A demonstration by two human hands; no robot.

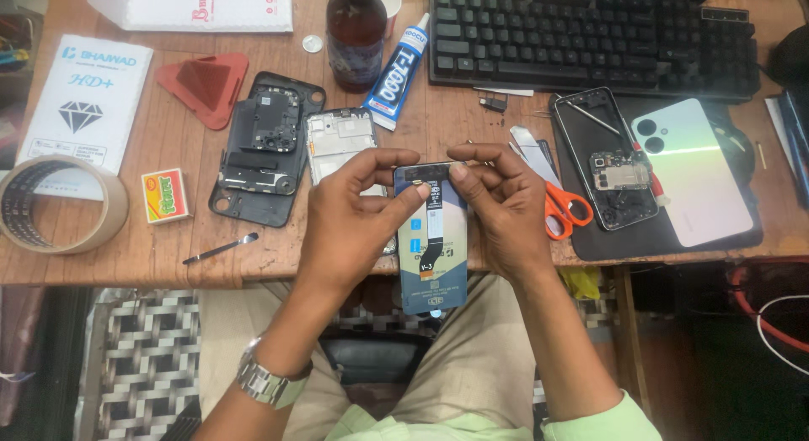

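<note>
Both hands, left hand (358, 209) and right hand (497, 207), pinch the top edge of a thin phone display panel (431, 239); looks light, stiff, fragile, best gripped at its edges, clear of the flex ribbon (433, 226)

Phone repair bench: opened phones (268, 150), glue tube (396, 69).

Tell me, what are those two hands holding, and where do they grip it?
Both the left hand and right hand hold a phone screen panel by its top edge, fingertips pinching the upper corners.

Both hands, left (354, 209) and right (497, 205), raised together, fingertips pinching
</note>
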